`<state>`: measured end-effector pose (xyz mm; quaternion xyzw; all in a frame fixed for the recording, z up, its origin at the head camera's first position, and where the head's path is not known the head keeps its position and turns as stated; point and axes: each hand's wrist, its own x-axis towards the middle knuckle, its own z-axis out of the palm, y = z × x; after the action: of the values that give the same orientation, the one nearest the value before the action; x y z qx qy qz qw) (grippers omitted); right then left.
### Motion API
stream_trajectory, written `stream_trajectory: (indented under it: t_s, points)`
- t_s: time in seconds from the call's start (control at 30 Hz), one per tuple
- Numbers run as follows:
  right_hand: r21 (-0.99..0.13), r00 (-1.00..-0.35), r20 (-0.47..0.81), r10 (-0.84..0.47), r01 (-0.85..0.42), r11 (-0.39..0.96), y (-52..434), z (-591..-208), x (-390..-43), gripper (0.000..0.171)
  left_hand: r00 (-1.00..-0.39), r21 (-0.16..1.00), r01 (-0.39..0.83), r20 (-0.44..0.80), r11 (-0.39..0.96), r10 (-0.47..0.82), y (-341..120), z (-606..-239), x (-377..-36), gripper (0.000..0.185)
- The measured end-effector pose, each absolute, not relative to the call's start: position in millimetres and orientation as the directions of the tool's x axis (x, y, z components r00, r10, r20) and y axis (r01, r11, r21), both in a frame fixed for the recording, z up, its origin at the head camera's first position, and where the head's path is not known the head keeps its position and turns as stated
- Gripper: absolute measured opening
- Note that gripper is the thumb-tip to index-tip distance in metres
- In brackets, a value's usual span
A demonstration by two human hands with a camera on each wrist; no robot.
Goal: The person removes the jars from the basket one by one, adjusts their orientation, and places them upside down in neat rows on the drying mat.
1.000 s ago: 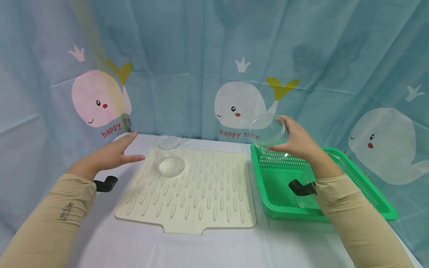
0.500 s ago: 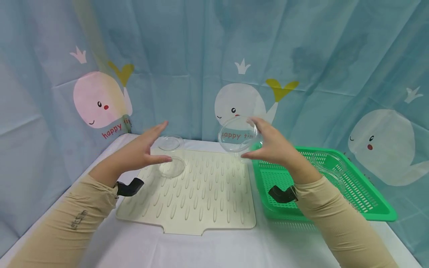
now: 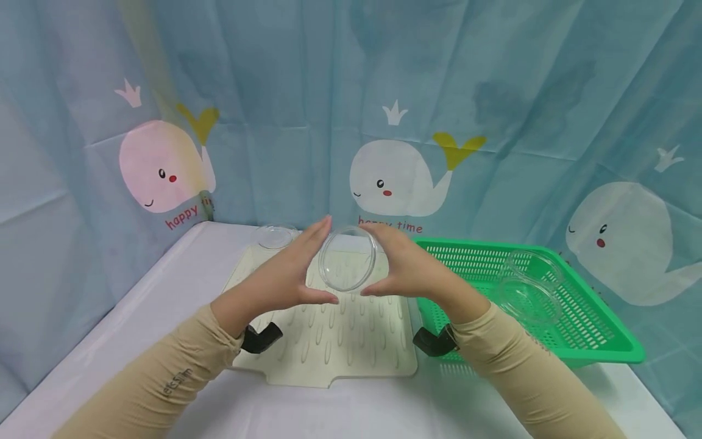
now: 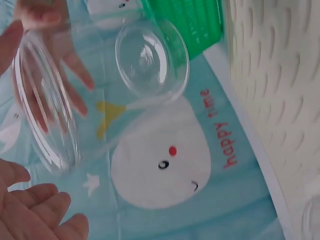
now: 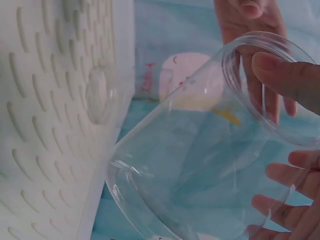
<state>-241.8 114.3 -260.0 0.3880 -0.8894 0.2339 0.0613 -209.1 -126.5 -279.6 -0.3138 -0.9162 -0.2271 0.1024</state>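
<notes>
My right hand [image 3: 411, 268] holds a clear plastic jar [image 3: 347, 259] above the mat, its rounded rim tilted toward me. In the right wrist view the thumb [image 5: 280, 70] lies over the rim of the jar [image 5: 195, 145], with the fingers along its side. My left hand [image 3: 280, 274] is raised on the jar's other side, thumb and fingers spread. A gap shows between the left fingers [image 4: 40, 205] and the jar [image 4: 95, 95] in the left wrist view. Another clear jar [image 3: 276, 236] stands at the back left of the cream ridged mat [image 3: 298, 377], partly hidden by my left hand.
A green slotted basket [image 3: 603, 355] stands right of the mat, with another clear jar [image 3: 531, 292] lying in it. White cloth [image 3: 137, 317] covers the table. Behind hangs a blue curtain [image 3: 307, 110] printed with whales.
My right hand has carried the jar leftward from over the basket to above the mat. My left hand has come right and toward the jar. The other jars have stayed put.
</notes>
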Motion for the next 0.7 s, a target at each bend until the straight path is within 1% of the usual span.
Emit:
stream_trajectory:
  t_s: [0.1,0.2,0.33,0.47,0.57,0.7]
  points:
    - [-0.373,-0.679,0.269,-0.683,-0.727,0.577,112,-263,-240,0.097,-0.761,0.338,0.646,0.359,0.684,0.541,-117,-286,-208,0.114]
    - [-0.349,-0.672,0.250,-0.697,-0.734,0.582,111,-267,-238,0.096,-0.752,0.326,0.655,0.373,0.682,0.544,-110,-291,-208,0.112]
    - [-0.313,-0.682,0.216,-0.698,-0.726,0.612,108,-271,-237,0.096,-0.758,0.311,0.642,0.390,0.701,0.522,-105,-297,-207,0.109]
    - [-0.311,-0.683,0.196,-0.704,-0.724,0.615,108,-275,-238,0.097,-0.762,0.315,0.633,0.411,0.707,0.500,-102,-300,-206,0.105]
    - [-0.304,-0.667,0.222,-0.711,-0.740,0.600,110,-275,-240,0.097,-0.768,0.348,0.627,0.428,0.697,0.476,-102,-300,-208,0.103]
    - [-0.303,-0.664,0.280,-0.693,-0.746,0.593,116,-269,-243,0.097,-0.793,0.436,0.597,0.447,0.674,0.414,-107,-299,-210,0.101]
